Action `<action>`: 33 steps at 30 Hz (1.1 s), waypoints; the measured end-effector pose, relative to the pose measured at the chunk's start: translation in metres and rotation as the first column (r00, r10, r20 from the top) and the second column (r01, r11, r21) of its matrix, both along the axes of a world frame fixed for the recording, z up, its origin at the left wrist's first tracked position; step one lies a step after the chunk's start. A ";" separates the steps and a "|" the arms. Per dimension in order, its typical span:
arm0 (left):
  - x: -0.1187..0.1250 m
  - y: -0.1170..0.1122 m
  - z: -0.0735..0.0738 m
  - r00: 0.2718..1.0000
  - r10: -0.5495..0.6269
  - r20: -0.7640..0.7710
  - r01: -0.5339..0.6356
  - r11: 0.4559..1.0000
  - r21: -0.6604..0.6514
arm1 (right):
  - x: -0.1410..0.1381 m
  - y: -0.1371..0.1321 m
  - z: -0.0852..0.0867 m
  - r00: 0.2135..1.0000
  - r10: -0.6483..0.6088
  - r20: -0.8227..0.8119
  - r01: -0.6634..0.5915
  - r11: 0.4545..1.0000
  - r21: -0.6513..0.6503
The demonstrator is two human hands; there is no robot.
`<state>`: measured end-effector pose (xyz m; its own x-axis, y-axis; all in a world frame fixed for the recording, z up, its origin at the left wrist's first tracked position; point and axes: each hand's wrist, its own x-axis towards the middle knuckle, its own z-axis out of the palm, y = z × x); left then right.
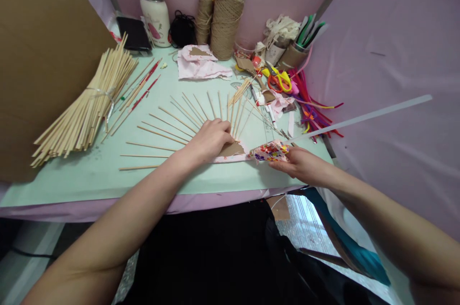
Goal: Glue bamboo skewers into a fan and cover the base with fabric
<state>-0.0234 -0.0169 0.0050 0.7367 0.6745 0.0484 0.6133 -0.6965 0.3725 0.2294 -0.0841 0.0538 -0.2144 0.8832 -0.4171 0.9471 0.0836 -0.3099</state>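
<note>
A fan of thin wooden sticks [167, 131] spreads out from a half-round cardboard piece [233, 148] with a pink-and-white edge, lying on the table. My left hand [212, 138] is on this cardboard, fingers curled down over the inner ends of the sticks; the fingertips are partly hidden. In my right hand [300, 163] is a flower-patterned hot glue gun [269, 151], its tip pointing left at the cardboard's right end. A long translucent glue stick [362, 118] sticks out behind it to the upper right.
A tied bundle of sticks [89, 103] lies left beside a brown board [43, 55]. Behind are a white bottle [154, 12], twine spools [226, 22] and pink fabric [201, 66]. Scissors [278, 79], pipe cleaners [316, 115] and scraps crowd the right.
</note>
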 end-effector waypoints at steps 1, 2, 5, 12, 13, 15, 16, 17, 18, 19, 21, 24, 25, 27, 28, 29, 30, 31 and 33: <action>0.000 0.000 0.000 1.000 -0.002 0.005 0.002 1.000 0.000 | 0.000 0.000 -0.001 1.000 0.003 0.003 -0.003 1.000 0.001; 0.000 0.001 -0.001 1.000 -0.004 0.011 0.004 1.000 0.000 | 0.000 0.000 -0.001 1.000 0.006 0.005 -0.006 1.000 0.003; 0.000 0.001 -0.002 1.000 -0.004 0.025 0.004 1.000 -0.006 | 0.000 0.000 -0.002 1.000 0.006 0.026 -0.006 1.000 -0.012; -0.001 0.000 -0.001 1.000 0.002 0.020 -0.002 1.000 -0.008 | 0.001 0.000 -0.002 1.000 0.002 0.017 -0.001 1.000 -0.019; -0.001 0.000 -0.001 1.000 0.000 0.020 0.000 1.000 -0.004 | 0.001 0.000 -0.002 1.000 0.000 0.007 0.001 1.000 -0.017; -0.001 0.000 -0.002 1.000 0.001 0.016 -0.001 1.000 -0.003 | 0.002 0.000 -0.002 1.000 0.000 -0.013 0.000 1.000 -0.006; -0.001 0.000 -0.002 1.000 0.001 0.015 -0.001 1.000 -0.004 | 0.002 0.000 -0.003 1.000 0.002 -0.019 -0.002 1.000 -0.002; -0.001 0.000 -0.002 1.000 0.001 0.015 -0.001 1.000 -0.005 | 0.002 0.000 -0.003 1.000 0.003 -0.020 -0.003 1.000 -0.001; -0.001 0.000 -0.002 1.000 0.002 0.016 -0.002 1.000 -0.004 | 0.002 0.000 -0.003 1.000 0.004 -0.018 -0.004 1.000 -0.001; -0.001 0.000 -0.002 1.000 0.004 0.016 -0.004 1.000 -0.004 | 0.003 0.000 -0.004 1.000 0.002 -0.013 -0.002 1.000 -0.001; -0.001 0.000 -0.001 1.000 0.004 0.016 -0.004 1.000 -0.004 | 0.003 0.000 -0.005 1.000 -0.005 0.007 0.005 1.000 -0.006; 0.000 0.000 0.000 1.000 0.006 0.011 -0.005 1.000 -0.011 | 0.003 0.000 -0.006 0.999 -0.008 0.037 0.008 1.000 -0.014; 0.000 -0.001 0.000 1.000 0.009 0.006 -0.008 1.000 -0.015 | 0.003 0.000 -0.006 0.999 -0.008 0.038 0.008 1.000 -0.010; 0.000 -0.001 0.001 1.000 0.015 -0.002 -0.015 1.000 -0.021 | 0.003 0.000 -0.007 0.999 -0.013 0.032 0.013 1.000 0.005; 0.000 -0.001 0.001 1.000 0.017 -0.003 -0.018 1.000 -0.022 | 0.003 0.000 -0.007 0.999 -0.019 0.040 0.018 1.000 0.007; 0.000 -0.001 0.001 1.000 0.018 -0.001 -0.018 1.000 -0.021 | 0.003 0.000 -0.007 0.998 -0.023 0.051 0.023 1.000 0.004; 0.000 -0.001 0.001 1.000 0.016 0.003 -0.016 1.000 -0.017 | 0.003 0.000 -0.007 0.997 -0.028 0.068 0.029 1.000 -0.001; 0.000 -0.001 0.000 1.000 0.014 0.008 -0.013 1.000 -0.012 | 0.003 0.000 -0.006 0.996 -0.030 0.079 0.031 1.000 -0.007; 0.000 0.000 -0.001 1.000 0.010 0.010 -0.010 1.000 -0.008 | 0.003 -0.001 -0.005 0.996 -0.025 0.087 0.026 1.000 -0.012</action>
<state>-0.0233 -0.0173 0.0044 0.7291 0.6825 0.0506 0.6166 -0.6872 0.3842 0.2323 -0.0847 0.0488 -0.1545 0.8823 -0.4447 0.9723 0.0558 -0.2271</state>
